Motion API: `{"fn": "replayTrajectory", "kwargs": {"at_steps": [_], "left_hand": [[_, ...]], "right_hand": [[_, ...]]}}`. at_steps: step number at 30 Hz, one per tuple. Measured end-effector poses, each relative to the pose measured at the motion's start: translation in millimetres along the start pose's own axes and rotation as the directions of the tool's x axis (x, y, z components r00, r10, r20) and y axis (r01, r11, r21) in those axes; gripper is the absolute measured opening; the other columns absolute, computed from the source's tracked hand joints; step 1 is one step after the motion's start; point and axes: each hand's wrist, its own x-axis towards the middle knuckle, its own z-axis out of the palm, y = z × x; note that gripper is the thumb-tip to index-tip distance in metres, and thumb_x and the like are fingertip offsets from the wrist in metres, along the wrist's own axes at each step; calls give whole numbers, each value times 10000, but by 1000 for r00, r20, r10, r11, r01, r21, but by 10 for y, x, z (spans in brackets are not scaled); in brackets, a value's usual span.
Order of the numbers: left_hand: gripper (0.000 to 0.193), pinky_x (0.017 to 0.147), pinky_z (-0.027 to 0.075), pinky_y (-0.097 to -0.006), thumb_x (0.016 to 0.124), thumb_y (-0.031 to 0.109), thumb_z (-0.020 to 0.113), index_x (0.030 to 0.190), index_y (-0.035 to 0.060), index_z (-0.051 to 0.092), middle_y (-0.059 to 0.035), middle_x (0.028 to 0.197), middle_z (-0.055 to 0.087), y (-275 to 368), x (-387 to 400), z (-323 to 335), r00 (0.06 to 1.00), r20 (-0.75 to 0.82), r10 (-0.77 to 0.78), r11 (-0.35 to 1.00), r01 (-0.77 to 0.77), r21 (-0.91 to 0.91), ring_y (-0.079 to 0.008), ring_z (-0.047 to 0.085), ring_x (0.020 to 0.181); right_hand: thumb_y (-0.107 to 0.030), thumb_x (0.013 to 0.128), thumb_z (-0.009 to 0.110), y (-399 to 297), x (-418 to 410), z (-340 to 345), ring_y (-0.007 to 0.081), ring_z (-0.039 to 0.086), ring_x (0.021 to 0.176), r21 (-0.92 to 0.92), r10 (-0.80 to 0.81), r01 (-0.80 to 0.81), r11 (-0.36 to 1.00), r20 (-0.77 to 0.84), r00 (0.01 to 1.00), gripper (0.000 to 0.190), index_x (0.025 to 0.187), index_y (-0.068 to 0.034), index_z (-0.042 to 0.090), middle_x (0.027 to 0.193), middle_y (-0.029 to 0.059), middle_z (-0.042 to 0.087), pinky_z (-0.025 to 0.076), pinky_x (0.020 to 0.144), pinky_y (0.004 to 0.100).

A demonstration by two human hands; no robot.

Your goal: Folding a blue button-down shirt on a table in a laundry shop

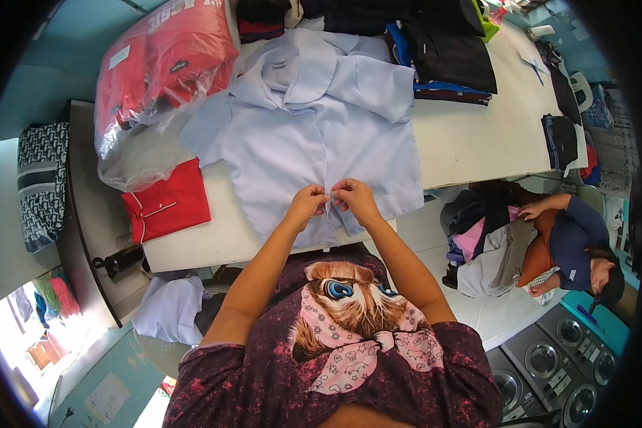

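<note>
A light blue short-sleeved shirt (pixel 278 155) lies spread front side up on the white table (pixel 455 144), its rounded collar away from me and its hem near the table's front edge. My left hand (pixel 309 203) pinches one edge of the front placket low down. Just beside it, my right hand (pixel 354 200) pinches the other front edge. The fingertips of both hands almost meet over the front opening. Whether a button is between the fingers is too small to tell. A folded red garment with white piping (pixel 174 200) lies left of the shirt.
A clear plastic bag of red garments (pixel 166 69) stands at the back left. Folded dark clothes (pixel 449 59) are stacked at the back right. Right of the table, a seated person (pixel 578 241) is by a heap of clothes (pixel 484 249). Front-loading washing machines (pixel 543 358) stand at lower right.
</note>
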Motion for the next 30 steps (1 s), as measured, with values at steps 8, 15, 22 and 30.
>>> {"fn": "replayTrajectory", "kwargs": {"at_steps": [8, 15, 22, 30], "left_hand": [[133, 680, 459, -251, 833, 168, 545, 941, 94, 569, 5, 858, 578, -34, -1, 47, 997, -41, 68, 996, -65, 67, -94, 547, 793], [147, 671, 455, -253, 852, 195, 497, 926, 89, 569, -2, 839, 587, -3, -23, 59, 997, -59, 57, 998, -57, -4, -104, 560, 777], [132, 660, 440, -242, 819, 208, 560, 893, 99, 562, 2, 835, 591, -22, 2, 49, 992, -42, 122, 992, -121, 36, -99, 570, 784], [103, 631, 451, -236, 814, 177, 580, 860, 92, 545, 6, 818, 583, -29, 30, 70, 981, -80, 175, 984, -171, 54, -81, 552, 739]], "right_hand": [[-59, 774, 573, 34, 32, 13, 78, 544, 560, 43, 18, -19, 999, 5, 1000, 70, 824, -14, 593, 704, 26, 589, 434, 448, 209], [-74, 762, 578, -1, 13, 37, 74, 522, 547, -95, -29, 25, 995, -32, 999, 72, 803, -19, 597, 670, 18, 578, 409, 429, 212], [-112, 780, 572, 0, -3, 39, 79, 564, 583, -65, -9, 7, 998, -24, 1000, 126, 859, -16, 594, 746, 30, 608, 414, 447, 205], [-126, 772, 577, -27, -7, 78, 87, 571, 579, -123, -69, 64, 990, -33, 997, 134, 813, 0, 594, 677, 34, 599, 425, 440, 214]]}}
